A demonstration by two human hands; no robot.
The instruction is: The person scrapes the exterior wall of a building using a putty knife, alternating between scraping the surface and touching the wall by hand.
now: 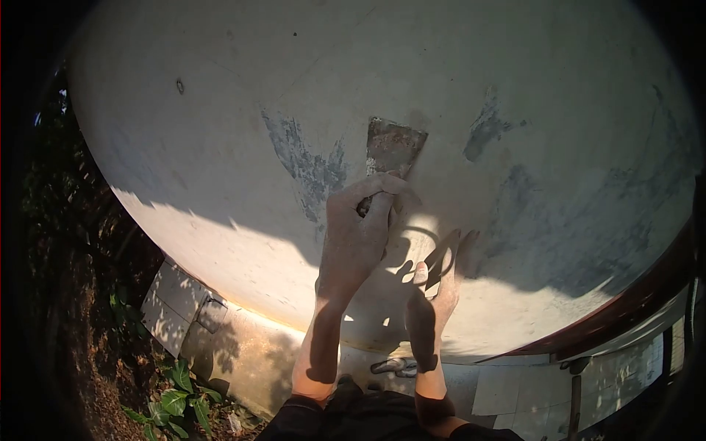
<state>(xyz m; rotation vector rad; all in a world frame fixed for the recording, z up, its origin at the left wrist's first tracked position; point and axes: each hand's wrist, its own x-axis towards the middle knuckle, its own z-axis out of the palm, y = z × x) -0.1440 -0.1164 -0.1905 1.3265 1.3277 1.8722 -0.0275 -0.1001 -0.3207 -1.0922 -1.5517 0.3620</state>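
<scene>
My left hand (360, 224) is closed around the handle of a scraper (395, 147), its thumb along the near side. The broad, worn blade points up and overlaps the pale wall (220, 132) in this view. Lower and to the right, my right hand (445, 275) is raised close to the wall, with thumb and fingers apart and nothing visible in it. Shadows of the hands fall on the sunlit part of the wall. Grey rough patches (312, 169) mark the surface left of the blade, and another grey patch (485, 128) lies to its right.
Below the wall runs a paved ledge (243, 353), with pale tiles (515, 389) at the lower right. A leafy plant (176, 400) grows at the lower left beside dark soil. A reddish-brown band (603, 323) edges the wall at the right.
</scene>
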